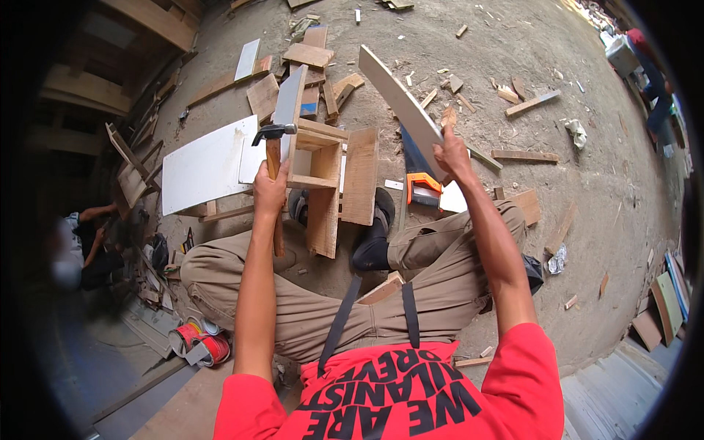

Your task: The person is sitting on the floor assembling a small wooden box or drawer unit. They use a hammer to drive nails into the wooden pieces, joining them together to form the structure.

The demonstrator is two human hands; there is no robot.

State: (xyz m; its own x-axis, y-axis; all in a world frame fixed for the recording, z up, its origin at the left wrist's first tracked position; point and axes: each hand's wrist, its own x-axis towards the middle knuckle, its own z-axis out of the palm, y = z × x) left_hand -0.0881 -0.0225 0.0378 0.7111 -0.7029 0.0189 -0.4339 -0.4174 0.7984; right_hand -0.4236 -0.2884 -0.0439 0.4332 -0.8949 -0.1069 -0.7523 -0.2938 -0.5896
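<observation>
My left hand is closed round the wooden handle of a claw hammer, its black head upward. Just beside it stands a small wooden frame of boards and blocks, set between my legs, with white-faced panels on its left side. Raised on the right, my right hand grips the lower end of a long white-faced board, which tilts up and to the left, apart from the frame. Below that board, a handsaw with an orange and black handle lies on the ground.
Wood offcuts are piled beyond the frame, and loose strips lie scattered at right. A large white panel rests at left. Red cans stand at lower left. One person sits far left; another is far right.
</observation>
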